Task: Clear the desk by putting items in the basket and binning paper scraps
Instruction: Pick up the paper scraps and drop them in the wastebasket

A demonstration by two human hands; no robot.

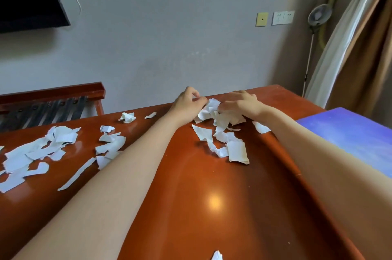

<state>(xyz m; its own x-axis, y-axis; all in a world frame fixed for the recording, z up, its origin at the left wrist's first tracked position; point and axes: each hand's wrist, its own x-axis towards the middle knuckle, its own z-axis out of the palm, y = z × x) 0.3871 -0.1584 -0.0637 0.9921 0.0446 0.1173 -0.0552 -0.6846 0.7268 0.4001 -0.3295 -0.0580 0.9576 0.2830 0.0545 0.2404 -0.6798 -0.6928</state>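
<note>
Both our hands work at the far edge of the desk (212, 185), with a bunch of paper scraps (212, 111) lying directly between them. Our left hand (187, 104) is curled, its fingertips pinching the bunch's left side; our right hand (241, 104) lies half-closed over its right side, though we cannot tell how firmly it grips. More scraps (224, 143) trail toward us just below the bunch, and a bigger scatter (42, 149) sits well off to the left, nearer our left hand. No bin or basket shows.
</note>
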